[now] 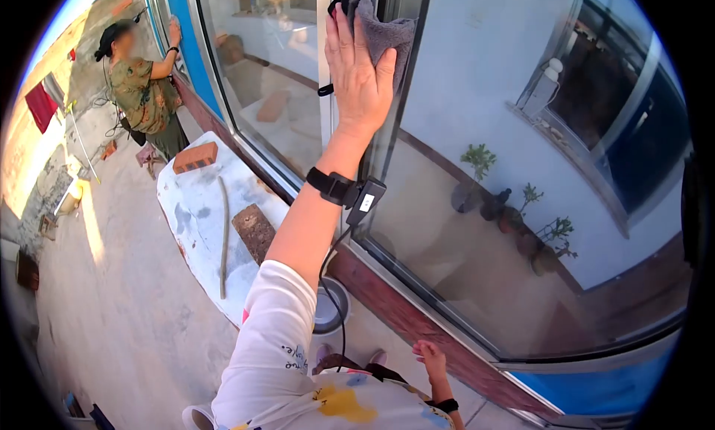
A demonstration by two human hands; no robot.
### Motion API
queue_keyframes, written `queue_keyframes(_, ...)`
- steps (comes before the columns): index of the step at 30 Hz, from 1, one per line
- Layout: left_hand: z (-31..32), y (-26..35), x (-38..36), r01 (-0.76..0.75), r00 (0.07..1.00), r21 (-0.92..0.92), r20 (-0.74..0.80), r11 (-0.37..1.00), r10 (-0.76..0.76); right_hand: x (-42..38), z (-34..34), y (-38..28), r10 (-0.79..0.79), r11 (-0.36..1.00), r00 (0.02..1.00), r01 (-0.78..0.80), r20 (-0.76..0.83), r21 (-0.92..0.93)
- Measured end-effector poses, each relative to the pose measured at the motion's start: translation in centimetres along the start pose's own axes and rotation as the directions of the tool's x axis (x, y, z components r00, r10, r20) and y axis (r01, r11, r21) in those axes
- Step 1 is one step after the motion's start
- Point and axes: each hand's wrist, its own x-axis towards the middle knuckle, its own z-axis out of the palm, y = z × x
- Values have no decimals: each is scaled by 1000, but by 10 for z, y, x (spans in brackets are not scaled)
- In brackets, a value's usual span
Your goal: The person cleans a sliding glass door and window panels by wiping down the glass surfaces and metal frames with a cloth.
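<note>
A grey cloth (387, 34) is pressed against the upper window frame (328, 125) and the edge of the glass. My left hand (359, 76) lies on it with the arm stretched up, thumb apart from the fingers. A black strap with a small box (366, 201) and a cable is round that wrist. Low down near the sill, my right hand (430, 355) hangs beside my body, its fingers loosely curled, and what they hold, if anything, is too small to make out.
A white-topped table (190, 240) bears bricks (195, 157) and a stick (223, 236). A metal basin (328, 307) stands by my feet. Another person (141, 87) touches a window at the upper left. Potted plants (514, 214) show in the large pane.
</note>
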Motion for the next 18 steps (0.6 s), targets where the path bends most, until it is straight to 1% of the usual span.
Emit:
queue_keyframes(2,-6,1,8,7,997,10,72,1000,-8,5,7,2,-36,999,999,36,0,9)
queue_keyframes(3,-10,0,-5,3,996,31,94,1000,-6,6,11,4,-30,1000,1000,30,0,-4)
queue_keyframes(4,-15,-4,-25,5,994,15,108,1000,-6,10,14,7,-24,1000,1000,24,-2,-17)
queue_keyframes(5,-20,-9,-52,42,989,-8,140,999,-41,13,19,12,-38,999,999,39,8,-3)
queue_keyframes(6,-27,-12,-79,72,977,36,200,997,-78,13,25,13,-49,999,999,49,3,11)
queue_keyframes(7,-30,-22,-106,47,975,43,213,998,-55,12,30,14,-50,999,999,50,17,-8)
queue_keyframes(8,-35,-24,-110,39,976,25,211,999,-43,11,35,14,-48,998,998,49,27,-29)
queue_keyframes(9,-41,-22,-109,33,961,99,272,995,-59,8,38,15,-51,999,999,51,10,-19)
queue_keyframes(10,-44,-21,-106,23,940,169,331,985,-79,4,41,16,-53,997,998,54,25,-50)
queue_keyframes(11,-35,-29,-91,-7,956,155,290,988,-38,1,43,17,-54,995,998,57,39,-80)
queue_keyframes(12,-30,-25,-56,-43,968,144,253,989,5,-1,44,17,-54,996,998,56,22,-70)
queue_keyframes(13,-23,-22,-14,-86,980,97,185,992,67,-4,45,16,-87,987,996,88,14,-136)
queue_keyframes(14,-11,-7,76,-178,982,88,85,980,171,-9,47,18,-118,974,993,115,-2,-197)
queue_keyframes(15,-2,-4,122,-242,970,84,7,967,243,-10,48,20,-118,975,993,114,-12,-189)
queue_keyframes(16,6,-13,124,-279,957,109,-52,954,285,-10,45,23,-107,983,994,102,-29,-156)
queue_keyframes(17,20,-11,183,-354,919,165,-124,921,375,-9,50,25,-100,990,993,93,-64,-102)
queue_keyframes(18,27,-6,249,-410,871,238,-184,881,455,-12,51,24,-95,992,993,88,-72,-94)
